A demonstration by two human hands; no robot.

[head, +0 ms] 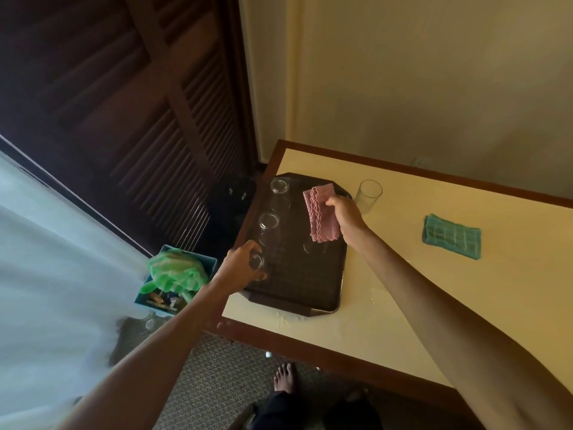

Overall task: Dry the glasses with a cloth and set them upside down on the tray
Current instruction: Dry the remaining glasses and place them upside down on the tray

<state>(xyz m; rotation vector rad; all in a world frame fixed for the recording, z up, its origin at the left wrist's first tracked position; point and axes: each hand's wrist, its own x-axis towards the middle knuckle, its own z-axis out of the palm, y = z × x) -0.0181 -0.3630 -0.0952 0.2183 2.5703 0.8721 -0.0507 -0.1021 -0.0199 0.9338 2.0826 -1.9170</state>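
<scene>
Cream-topped table with a dark wooden border (403, 274) is standing against a pale yellow wall (434, 88), carrying a dark brown rectangular tray (297, 287) at its left end. Over the tray's near left corner, the left hand (240, 265) is curling its fingers around a clear drinking glass (256, 262); whether that glass is resting on the tray or hanging just above it I cannot tell. Two more glasses are sitting upside down along the tray's left side: the middle glass (269, 221) just beyond the held one, and the far glass (279, 186) near the far left corner. A faint fourth glass (314, 248) is showing on the tray's right part, its pose unclear. Above it, the right hand (344, 215) is pinching a pink knitted cloth (321, 214), which is hanging folded over the tray. An upright clear tumbler (368, 195) is standing on the table just beyond the tray's far right corner. A teal waffle cloth (451, 236) is lying flat further right, well apart. Left of the table, a blue bin holding a green plastic bag (176, 271) is sitting on patterned carpet (210, 383) before a dark louvred door (139, 119).
</scene>
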